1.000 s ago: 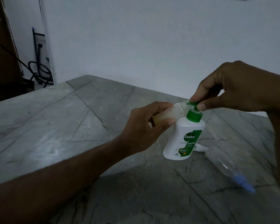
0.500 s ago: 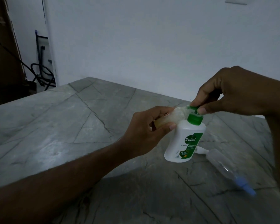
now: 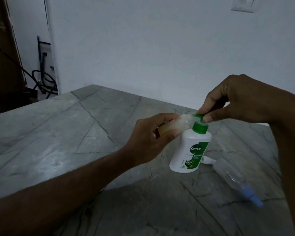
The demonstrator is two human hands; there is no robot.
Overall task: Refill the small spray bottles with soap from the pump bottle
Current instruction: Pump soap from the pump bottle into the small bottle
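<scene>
A white Dettol pump bottle [image 3: 189,150] with a green pump top [image 3: 200,127] stands on the grey stone table [image 3: 75,133]. My right hand [image 3: 235,99] pinches the green pump head from above with thumb and fingertips. My left hand [image 3: 153,135] grips a small clear spray bottle [image 3: 179,124], tilted nearly flat, with its open mouth at the pump's nozzle; yellowish liquid sits in its lower end. A second clear spray bottle [image 3: 232,176] with a blue cap [image 3: 253,197] lies on the table to the right.
A small white sprayer piece [image 3: 208,160] lies just behind the pump bottle's base. The white wall [image 3: 160,48] rises behind the table, with a switch plate [image 3: 243,5] at the top right. Black cables [image 3: 41,80] and a dark frame stand at the far left.
Both hands and the bottles have stayed in the same grip; only the head camera has tilted, so everything sits slightly lower in the view.
</scene>
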